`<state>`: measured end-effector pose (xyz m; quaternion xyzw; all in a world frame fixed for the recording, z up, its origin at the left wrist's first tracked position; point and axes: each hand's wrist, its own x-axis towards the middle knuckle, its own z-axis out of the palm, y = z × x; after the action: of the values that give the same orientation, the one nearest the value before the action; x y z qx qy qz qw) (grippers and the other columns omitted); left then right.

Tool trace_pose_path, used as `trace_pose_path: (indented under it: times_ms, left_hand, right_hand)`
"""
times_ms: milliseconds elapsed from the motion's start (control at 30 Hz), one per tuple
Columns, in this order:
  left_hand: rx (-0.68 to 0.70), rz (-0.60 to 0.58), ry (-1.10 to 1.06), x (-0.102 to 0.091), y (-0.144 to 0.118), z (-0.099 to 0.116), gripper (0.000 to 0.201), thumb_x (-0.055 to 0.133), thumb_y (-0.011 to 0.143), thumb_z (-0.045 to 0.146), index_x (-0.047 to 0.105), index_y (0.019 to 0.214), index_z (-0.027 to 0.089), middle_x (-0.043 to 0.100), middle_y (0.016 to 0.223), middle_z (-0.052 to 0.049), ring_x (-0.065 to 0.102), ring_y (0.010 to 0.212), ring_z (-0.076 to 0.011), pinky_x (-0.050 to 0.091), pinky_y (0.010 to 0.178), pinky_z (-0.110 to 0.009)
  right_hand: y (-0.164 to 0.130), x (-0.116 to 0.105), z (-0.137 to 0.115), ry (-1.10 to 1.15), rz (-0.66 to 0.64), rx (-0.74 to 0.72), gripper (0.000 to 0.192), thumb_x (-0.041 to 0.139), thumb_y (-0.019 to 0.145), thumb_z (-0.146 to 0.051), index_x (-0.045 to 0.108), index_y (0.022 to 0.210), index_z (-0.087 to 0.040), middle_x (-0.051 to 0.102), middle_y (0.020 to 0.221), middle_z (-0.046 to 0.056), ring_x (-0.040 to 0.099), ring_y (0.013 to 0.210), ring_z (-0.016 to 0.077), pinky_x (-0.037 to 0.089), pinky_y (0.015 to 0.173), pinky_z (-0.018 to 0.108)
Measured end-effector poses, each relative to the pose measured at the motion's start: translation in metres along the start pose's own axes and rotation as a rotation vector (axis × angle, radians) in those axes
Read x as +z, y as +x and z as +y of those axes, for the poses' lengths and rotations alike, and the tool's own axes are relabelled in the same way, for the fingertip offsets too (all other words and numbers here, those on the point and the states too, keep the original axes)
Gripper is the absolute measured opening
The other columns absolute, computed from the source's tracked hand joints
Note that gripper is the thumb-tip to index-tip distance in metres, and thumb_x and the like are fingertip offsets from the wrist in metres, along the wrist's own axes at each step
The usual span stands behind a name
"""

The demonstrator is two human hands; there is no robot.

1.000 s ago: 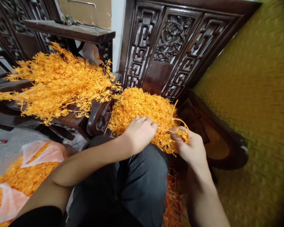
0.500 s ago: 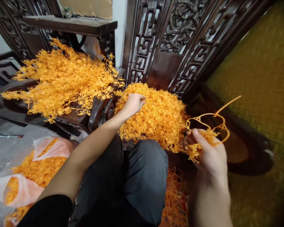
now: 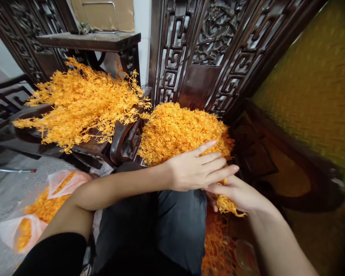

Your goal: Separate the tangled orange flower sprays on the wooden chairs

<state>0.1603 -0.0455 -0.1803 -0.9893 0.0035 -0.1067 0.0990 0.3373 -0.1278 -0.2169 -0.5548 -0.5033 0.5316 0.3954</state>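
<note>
My left hand (image 3: 197, 168) reaches across my knees with its fingers stretched out, lying over the fingertips of my right hand (image 3: 237, 189). My right hand is closed round some orange plastic flower pieces (image 3: 227, 205), which stick out below its fingers. The left palm faces down, so anything beneath it is hidden. Just beyond both hands lies a big heap of orange plastic flower pieces (image 3: 181, 132). It is close to my left fingers; I cannot tell if they touch it.
Branched orange plastic stems (image 3: 86, 105) are piled on a dark wooden chair at left. A plastic bag (image 3: 64, 182) of orange pieces stands on the floor. Red-orange stems (image 3: 217, 249) lie low beside my right knee. A carved wooden chair back (image 3: 201, 84) rises behind the heap.
My left hand has come off the heap and moved right, opening over my right hand. My right hand has moved left and down; the long looped stem above it no longer shows.
</note>
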Motion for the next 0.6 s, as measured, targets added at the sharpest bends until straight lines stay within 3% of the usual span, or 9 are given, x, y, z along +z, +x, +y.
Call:
trace_pose_path:
  times_ms: [100, 200, 333, 400, 533, 600]
  left_hand:
    - [-0.057, -0.032, -0.061, -0.003, -0.009, 0.000, 0.087, 0.063, 0.082, 0.023, 0.028, 0.159, 0.001, 0.042, 0.158, -0.023, 0.035, 0.151, -0.0347, 0.016, 0.130, -0.054]
    - [-0.139, -0.011, -0.204, -0.010, -0.019, -0.004, 0.095, 0.062, 0.081, 0.026, 0.017, 0.159, -0.004, 0.031, 0.164, -0.025, 0.031, 0.152, -0.0335, 0.020, 0.129, -0.046]
    - [-0.223, -0.033, -0.385, -0.013, -0.024, -0.019, 0.084, 0.052, 0.092, 0.022, 0.007, 0.161, 0.004, 0.051, 0.150, -0.022, 0.054, 0.134, -0.0272, 0.042, 0.112, -0.037]
    - [-0.189, -0.062, -0.428, -0.009, -0.023, -0.027, 0.075, 0.049, 0.096, 0.022, 0.014, 0.160, 0.006, 0.059, 0.140, -0.019, 0.059, 0.127, -0.0253, 0.045, 0.107, -0.035]
    - [-0.160, -0.126, -0.384, 0.005, -0.019, -0.030, 0.037, 0.048, 0.099, 0.023, 0.052, 0.134, 0.011, 0.068, 0.124, -0.014, 0.065, 0.115, -0.0257, 0.051, 0.095, -0.036]
    - [-0.209, -0.170, -0.338, 0.012, -0.018, -0.025, 0.028, 0.048, 0.099, 0.022, 0.058, 0.123, 0.012, 0.072, 0.111, -0.013, 0.071, 0.099, -0.0257, 0.052, 0.081, -0.036]
  right_hand:
    - [0.000, -0.002, -0.009, 0.193, -0.141, 0.263, 0.028, 0.080, 0.072, -0.040, 0.063, 0.064, -0.019, 0.059, 0.050, 0.000, 0.058, 0.040, 0.0175, 0.052, 0.038, 0.030]
    - [0.003, -0.007, -0.016, 0.255, -0.210, 0.361, 0.028, 0.081, 0.072, -0.039, 0.063, 0.070, -0.018, 0.057, 0.049, -0.003, 0.055, 0.038, 0.0141, 0.049, 0.036, 0.026]
    - [0.008, -0.009, -0.022, 0.230, -0.387, 0.413, 0.029, 0.079, 0.076, -0.037, 0.061, 0.070, -0.016, 0.054, 0.051, -0.005, 0.048, 0.037, 0.0089, 0.044, 0.035, 0.022]
    - [0.011, -0.009, -0.026, 0.187, -0.432, 0.432, 0.027, 0.079, 0.077, -0.039, 0.064, 0.076, -0.016, 0.051, 0.051, -0.007, 0.044, 0.037, 0.0077, 0.042, 0.036, 0.021]
    - [0.018, -0.012, -0.034, -0.076, -0.471, 0.347, 0.031, 0.077, 0.077, -0.045, 0.065, 0.072, -0.017, 0.054, 0.055, -0.004, 0.048, 0.047, 0.0098, 0.046, 0.045, 0.024]
    - [0.022, -0.015, -0.037, -0.331, -0.293, 0.132, 0.033, 0.082, 0.070, -0.046, 0.066, 0.067, -0.018, 0.058, 0.058, -0.002, 0.053, 0.053, 0.0127, 0.048, 0.051, 0.026]
